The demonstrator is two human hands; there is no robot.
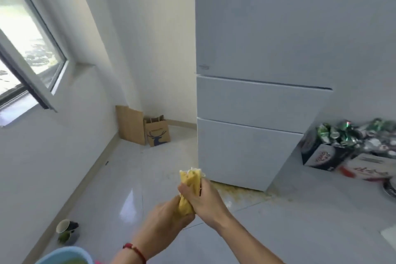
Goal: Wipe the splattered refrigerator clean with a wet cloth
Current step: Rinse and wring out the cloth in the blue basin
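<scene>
two bare forearms without sleeves, a thin red cord bracelet [135, 252] around the left wrist

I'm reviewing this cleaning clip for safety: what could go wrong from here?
Both the left hand and right hand grip the yellow cloth over bare floor, away from the blue basin, so wrung water would likely wet the glossy tiles. The yellowish splatter at the refrigerator base could also be stepped in and tracked around.
</scene>
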